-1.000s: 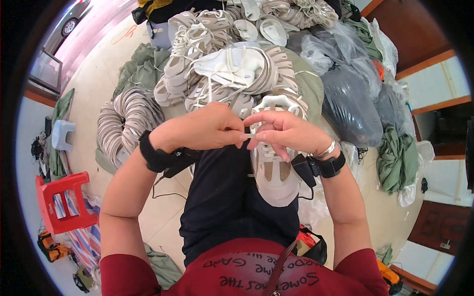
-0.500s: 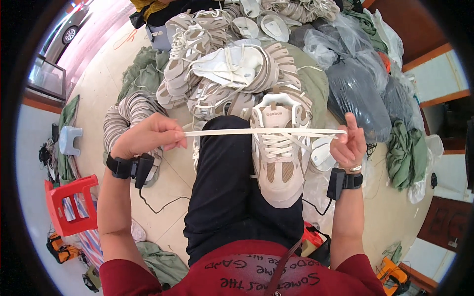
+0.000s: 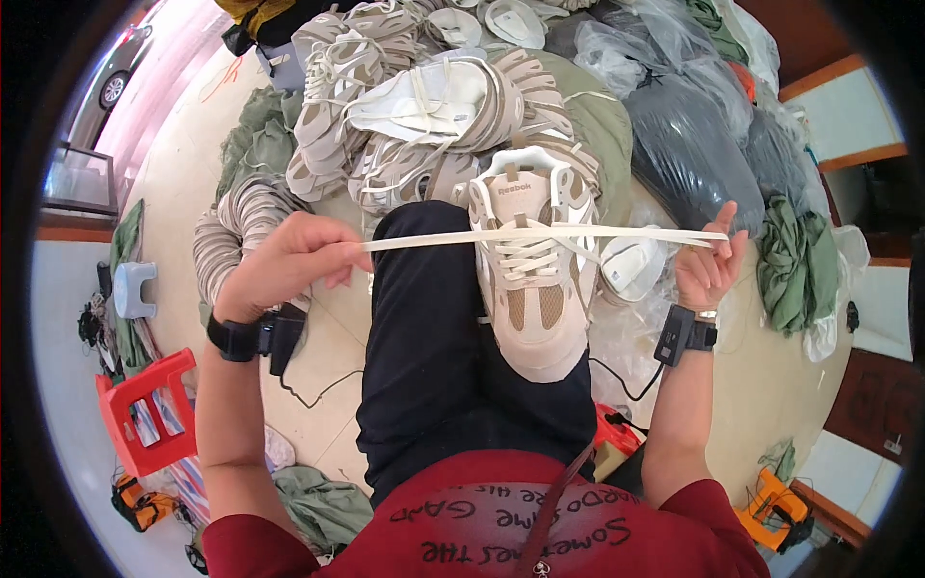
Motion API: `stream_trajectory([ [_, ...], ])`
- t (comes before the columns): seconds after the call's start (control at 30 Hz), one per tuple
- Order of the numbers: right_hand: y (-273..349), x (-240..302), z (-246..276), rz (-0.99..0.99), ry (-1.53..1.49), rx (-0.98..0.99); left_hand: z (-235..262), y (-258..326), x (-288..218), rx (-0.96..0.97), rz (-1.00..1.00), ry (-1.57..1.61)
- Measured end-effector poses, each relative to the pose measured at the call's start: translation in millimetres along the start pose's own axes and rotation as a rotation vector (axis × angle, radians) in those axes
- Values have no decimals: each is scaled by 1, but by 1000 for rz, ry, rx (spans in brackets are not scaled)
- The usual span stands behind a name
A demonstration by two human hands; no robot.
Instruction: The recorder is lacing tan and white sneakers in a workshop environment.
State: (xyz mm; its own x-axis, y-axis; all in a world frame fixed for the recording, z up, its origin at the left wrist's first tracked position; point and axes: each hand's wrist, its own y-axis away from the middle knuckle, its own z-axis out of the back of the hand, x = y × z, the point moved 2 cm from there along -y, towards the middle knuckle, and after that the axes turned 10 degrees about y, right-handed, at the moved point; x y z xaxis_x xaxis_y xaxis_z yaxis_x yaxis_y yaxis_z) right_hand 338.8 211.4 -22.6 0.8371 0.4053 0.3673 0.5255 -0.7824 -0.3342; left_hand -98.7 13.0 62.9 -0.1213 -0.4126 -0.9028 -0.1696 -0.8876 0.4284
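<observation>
A beige and white sneaker rests on my right leg, toe pointing toward me. Its cream shoelace is stretched taut sideways across the upper part of the lacing. My left hand pinches one end between thumb and fingers, left of the shoe. Over on the right, my right hand holds the other end at its fingers, with the index finger raised. Lower down, the lace rows cross the tongue in a regular pattern. Dark straps with small boxes sit on both wrists.
Ahead lies a heap of similar shoe uppers. A stacked bundle of them stands at left. Dark plastic bags and green cloth lie at right. A red stool and a pale blue stool stand at far left.
My right hand has moved outward to the right and slightly up, so the lace spans wider. The view has shifted a little; the sneaker appears higher and further left.
</observation>
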Motion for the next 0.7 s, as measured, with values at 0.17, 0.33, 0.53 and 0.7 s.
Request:
stream_trajectory([
  [0.17,30,17,38,-381,865,-677,-52,-35,-22,46,-116,-57],
  [0.33,11,-25,-73,-186,1542,-417,-111,-48,-37,119,-465,-260],
  [0.53,1,-101,-152,-456,1496,191,-144,-32,-35,36,-501,-258],
  [0.7,2,-114,-154,-678,1415,166,-140,-19,-21,-6,-496,-241],
])
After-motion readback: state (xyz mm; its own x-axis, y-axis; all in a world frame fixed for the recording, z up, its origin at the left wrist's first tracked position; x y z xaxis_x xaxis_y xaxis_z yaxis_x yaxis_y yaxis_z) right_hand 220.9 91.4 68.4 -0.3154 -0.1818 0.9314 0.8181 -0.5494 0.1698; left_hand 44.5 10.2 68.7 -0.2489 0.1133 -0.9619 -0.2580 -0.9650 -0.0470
